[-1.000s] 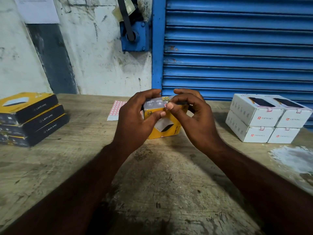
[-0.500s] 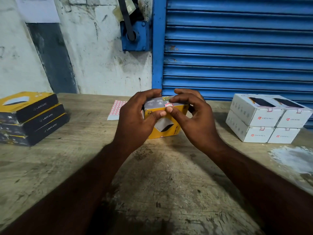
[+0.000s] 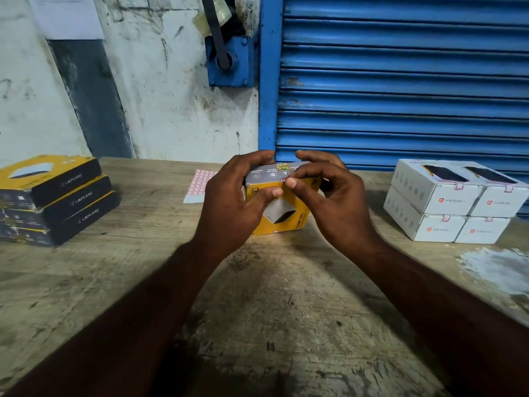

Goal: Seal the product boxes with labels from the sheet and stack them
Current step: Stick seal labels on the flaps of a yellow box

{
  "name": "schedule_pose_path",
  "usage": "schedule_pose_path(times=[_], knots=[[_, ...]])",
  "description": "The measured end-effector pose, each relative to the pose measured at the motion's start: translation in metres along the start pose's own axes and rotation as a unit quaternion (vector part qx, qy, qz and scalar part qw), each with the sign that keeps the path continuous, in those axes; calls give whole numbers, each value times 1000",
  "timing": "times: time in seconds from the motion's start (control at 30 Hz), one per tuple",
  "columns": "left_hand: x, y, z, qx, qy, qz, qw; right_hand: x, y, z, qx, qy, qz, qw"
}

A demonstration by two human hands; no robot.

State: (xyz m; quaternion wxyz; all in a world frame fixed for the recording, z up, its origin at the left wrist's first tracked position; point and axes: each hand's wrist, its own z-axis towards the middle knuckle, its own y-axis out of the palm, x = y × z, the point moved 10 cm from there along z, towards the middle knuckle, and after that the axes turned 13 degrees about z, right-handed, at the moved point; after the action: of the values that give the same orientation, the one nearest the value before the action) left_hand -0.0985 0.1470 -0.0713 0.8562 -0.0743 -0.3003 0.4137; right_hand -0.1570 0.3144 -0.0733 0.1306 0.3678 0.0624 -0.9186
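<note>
The right hand (image 3: pixel 332 202) has brought its thumb down on the yellow box's (image 3: pixel 289 222) top front edge, pinching it. The left hand (image 3: pixel 232 202) grips the box mid-desk (image 3: pixel 272 310) on scuffed, stained wood. Behind are the label sheet (image 3: pixel 200 183), a blue shutter (image 3: pixel 400 81) and a grimy white wall (image 3: pixel 160 96).

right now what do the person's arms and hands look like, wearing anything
Both grips are bare hands: left grip and right grip wear no gloves or rings, nails short. Left forearm and right forearm are bare to the picture's edge: no sleeves, watch or bands.
</note>
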Motion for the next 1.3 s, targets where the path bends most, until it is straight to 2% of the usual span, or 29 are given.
schedule_pose_path(times=[0.77, 0.93, 1.03, 1.1, 1.2, 1.3], knots=[[1, 2, 0, 0, 2, 8, 1000, -1, 5, 2, -29, 4, 46, 999], [-7, -3, 2, 12, -19, -7, 1000, -7, 1, 7, -6, 5, 108, 994], [-7, -1, 2, 9, -22, -15, 1000, -8, 3, 3, -7, -5, 61, 998], [-5, 0, 1, 8, -20, -19, 1000, -20, 3, 0, -8, -59, -34, 998], [-6, -1, 1, 11, -21, -21, 999, -44, 4, -5, 2, -160, -171, 972], [-5, 0, 1, 6, -21, -27, 999, -49, 6, -6, -5, -184, -203, 962]])
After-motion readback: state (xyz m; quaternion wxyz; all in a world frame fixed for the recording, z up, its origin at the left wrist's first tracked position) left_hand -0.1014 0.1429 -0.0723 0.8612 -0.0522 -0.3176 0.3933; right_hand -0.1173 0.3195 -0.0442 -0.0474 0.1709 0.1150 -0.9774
